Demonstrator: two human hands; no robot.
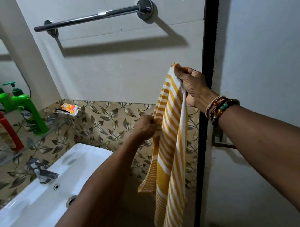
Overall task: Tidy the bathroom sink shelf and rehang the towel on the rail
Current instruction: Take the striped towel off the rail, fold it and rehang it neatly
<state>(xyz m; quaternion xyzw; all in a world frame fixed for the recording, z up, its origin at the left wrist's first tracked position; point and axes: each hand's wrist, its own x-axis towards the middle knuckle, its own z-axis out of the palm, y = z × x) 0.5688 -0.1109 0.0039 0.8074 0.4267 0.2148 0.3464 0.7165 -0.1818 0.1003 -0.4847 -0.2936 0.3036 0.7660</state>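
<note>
While the striped towel (169, 130) was held up well below the bare rail (90, 17), right hand (191, 85) fingers pinched its top corner and left hand (145, 126) fingers gripped an edge lower down. Rehanging was not done; bottles (29, 112) on the shelf (53, 128) stood upright, seemingly tidy.

right-side wear | stacked bead bracelets (222, 106): brown, amber, green, pale cords | silver ring (194, 70)

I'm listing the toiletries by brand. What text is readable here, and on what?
Green plastic pump bottle on the glass shelf: white label lettering, too blurred to read.
Red plastic bottle: label print too small to read.
Small orange packet: print too blurred to read.
No other text is visible.
</note>
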